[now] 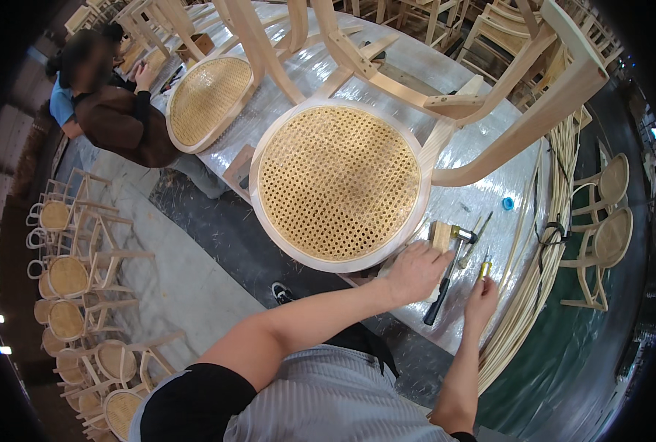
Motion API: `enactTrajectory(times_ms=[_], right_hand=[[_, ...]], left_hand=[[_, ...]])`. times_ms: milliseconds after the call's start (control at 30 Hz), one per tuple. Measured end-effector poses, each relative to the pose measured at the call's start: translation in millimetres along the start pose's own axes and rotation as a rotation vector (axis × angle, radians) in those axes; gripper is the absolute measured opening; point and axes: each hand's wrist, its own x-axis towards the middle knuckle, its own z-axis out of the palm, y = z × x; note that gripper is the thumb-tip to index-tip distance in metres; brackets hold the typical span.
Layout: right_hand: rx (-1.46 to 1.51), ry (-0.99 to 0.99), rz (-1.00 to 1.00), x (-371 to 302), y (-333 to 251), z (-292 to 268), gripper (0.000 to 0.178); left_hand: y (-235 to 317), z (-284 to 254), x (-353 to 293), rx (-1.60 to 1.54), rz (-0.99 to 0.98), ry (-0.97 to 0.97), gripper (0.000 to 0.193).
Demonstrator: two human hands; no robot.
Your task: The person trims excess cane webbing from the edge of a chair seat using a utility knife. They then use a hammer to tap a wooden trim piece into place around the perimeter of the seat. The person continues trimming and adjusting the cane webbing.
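Observation:
A round chair seat (335, 184) of woven cane in a pale wooden rim lies in front of me, its frame and legs reaching up and away. My left hand (418, 271) is by the rim's near right edge, fingers curled down; what they hold is hidden. Just beyond its fingers is a small wooden block (441, 234). A hammer (446, 283) with a black handle lies to the right of this hand. My right hand (481, 300) is closed around a small tool with a yellow handle (484, 272) and a thin metal tip pointing away from me.
A plastic-covered table (483, 199) carries the chair, a blue ring-shaped roll (508, 203) and a thin dark-tipped rod (477, 237). Bundled cane strips (545, 250) run along its right edge. Another cane-seated chair (210, 103) is at left, near a seated person (118, 121). Several chairs (68, 276) stand on the floor.

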Motion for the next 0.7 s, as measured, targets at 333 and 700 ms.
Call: enactTrajectory(times_ms=[333, 700], right_hand=[[-0.197, 0.015, 0.005, 1, -11, -4, 0.044], [0.425, -0.272, 0.491, 7, -59, -6, 0.045]], left_hand=[[5, 25, -19, -0.189, -0.087, -0.011, 0.027], [-120, -115, -24, 0.006, -0.140, 0.302, 0.021]])
